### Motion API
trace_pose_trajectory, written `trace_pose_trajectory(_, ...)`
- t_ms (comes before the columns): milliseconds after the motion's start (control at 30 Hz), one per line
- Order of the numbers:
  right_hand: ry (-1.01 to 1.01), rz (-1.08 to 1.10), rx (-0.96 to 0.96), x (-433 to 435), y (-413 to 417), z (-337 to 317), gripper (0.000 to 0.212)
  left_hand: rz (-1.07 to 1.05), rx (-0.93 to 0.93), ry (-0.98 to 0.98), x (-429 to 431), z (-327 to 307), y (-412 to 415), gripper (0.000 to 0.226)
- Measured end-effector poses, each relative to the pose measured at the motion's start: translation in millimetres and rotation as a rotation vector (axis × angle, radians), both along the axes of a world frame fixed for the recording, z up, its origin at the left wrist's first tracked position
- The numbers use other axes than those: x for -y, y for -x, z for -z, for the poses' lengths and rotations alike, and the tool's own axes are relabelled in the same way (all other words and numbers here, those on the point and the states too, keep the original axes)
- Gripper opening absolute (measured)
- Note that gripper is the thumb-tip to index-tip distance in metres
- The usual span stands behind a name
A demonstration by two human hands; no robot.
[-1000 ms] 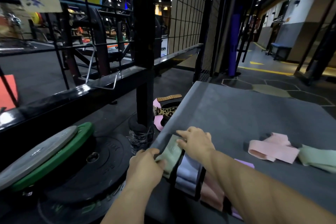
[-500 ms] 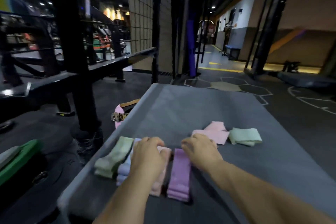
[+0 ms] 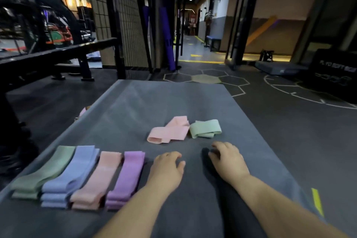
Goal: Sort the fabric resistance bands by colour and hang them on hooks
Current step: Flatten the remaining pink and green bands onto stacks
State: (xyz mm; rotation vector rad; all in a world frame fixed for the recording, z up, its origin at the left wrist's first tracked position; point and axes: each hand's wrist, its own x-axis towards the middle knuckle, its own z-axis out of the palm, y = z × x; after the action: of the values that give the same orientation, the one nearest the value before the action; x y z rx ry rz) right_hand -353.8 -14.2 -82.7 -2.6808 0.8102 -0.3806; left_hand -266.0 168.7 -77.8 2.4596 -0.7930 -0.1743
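Observation:
Four flat stacks of fabric bands lie side by side at the near left of a grey mat (image 3: 173,102): green (image 3: 44,172), blue (image 3: 71,174), pink (image 3: 98,177) and purple (image 3: 127,176). Farther out lie a loose folded pink band (image 3: 170,130) and a loose crumpled green band (image 3: 205,128), touching each other. My left hand (image 3: 167,168) hovers just right of the purple stack, fingers relaxed, holding nothing. My right hand (image 3: 228,160) rests low on the mat below the loose green band, fingers curled down, empty. No hooks are in view.
A black metal rack beam (image 3: 58,52) and its uprights run along the left. A wire grid panel (image 3: 119,15) stands behind the mat. Dark gym floor with hexagon markings (image 3: 206,78) lies beyond. A yellow strip (image 3: 316,201) marks the mat's right edge.
Both hands have come off the stacked bands and shifted right onto bare mat. The view has swung right, away from the weight plates, so all four stacks show in a row.

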Motion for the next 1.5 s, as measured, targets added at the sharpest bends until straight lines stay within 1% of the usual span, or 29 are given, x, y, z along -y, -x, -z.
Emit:
trace_pose_trajectory(67,-0.088,0.029,0.042,6.3,-6.3,-2.0,0.043,0.003,-0.006,-0.012,3.3,5.0,-3.9,0.037)
trace_pose_trajectory(267,-0.36,0.234,0.14,22.0,-46.3,-19.3,0.06,0.03,-0.024,0.008,2.3,8.2,-9.0,0.037)
trace_pose_trajectory(367,-0.496,0.32,0.15,29.6,-68.1,-25.6,0.071,0.055,-0.038,0.012,1.4,9.5,-11.9,0.039)
trace_pose_trajectory(467,-0.529,0.395,0.12,36.1,-80.2,-30.4,0.077,0.075,-0.043,0.002,0.8,8.4,-13.9,0.04)
trace_pose_trajectory(500,-0.519,0.417,0.099,38.0,-82.7,-30.7,0.073,0.078,-0.054,0.002,0.5,7.4,-14.3,0.04)
trace_pose_trajectory(600,-0.464,0.397,-0.003,41.4,-91.0,-28.1,0.042,0.077,-0.097,0.019,-0.3,3.0,-14.7,0.041)
trace_pose_trajectory(633,-0.444,0.383,-0.028,42.1,-92.8,-26.9,0.036,0.075,-0.113,0.026,-0.5,1.7,-14.0,0.041)
trace_pose_trajectory(733,-0.396,0.322,-0.09,39.8,-86.5,-30.0,0.032,0.08,-0.173,0.065,-1.1,-1.8,-9.9,0.042)
trace_pose_trajectory(767,-0.407,0.305,-0.081,36.5,-79.4,-32.9,0.031,0.087,-0.2,0.09,-1.5,-3.8,-7.2,0.043)
trace_pose_trajectory(800,-0.47,0.294,-0.044,32.5,-71.3,-35.9,0.031,0.095,-0.221,0.113,-1.8,-6.2,-4.3,0.045)
trace_pose_trajectory(900,-0.765,0.241,0.12,13.4,-40.4,-44.0,0.028,0.089,-0.27,0.201,-2.9,-11.2,4.0,0.056)
trace_pose_trajectory(967,-0.898,0.182,0.169,-1.7,-18.5,-49.8,0.026,0.094,-0.286,0.252,-4.1,-14.1,11.3,0.071)
trace_pose_trajectory(1033,-1.033,0.136,0.205,-19.8,4.5,-56.5,0.022,0.15,-0.281,0.305,-4.7,-15.6,19.9,0.089)
trace_pose_trajectory(1100,-1.154,0.098,0.238,-36.3,27.2,-61.5,0.018,0.221,-0.271,0.334,-6.4,-19.6,30.9,0.097)
trace_pose_trajectory(1200,-1.319,0.106,0.299,-50.6,55.5,-62.4,0.018,0.289,-0.272,0.306,-10.0,-20.6,41.3,0.086)
trace_pose_trajectory(1267,-1.382,0.132,0.343,-52.7,70.0,-60.1,0.017,0.319,-0.299,0.298,-12.7,-18.3,44.9,0.08)
trace_pose_trajectory(1433,-1.281,0.135,0.332,-48.7,98.9,-46.9,0.023,0.382,-0.326,0.268,-20.6,-18.7,54.0,0.057)
trace_pose_trajectory(1500,-1.234,0.137,0.319,-46.7,103.1,-40.2,0.026,0.398,-0.332,0.272,-22.9,-17.5,54.7,0.055)
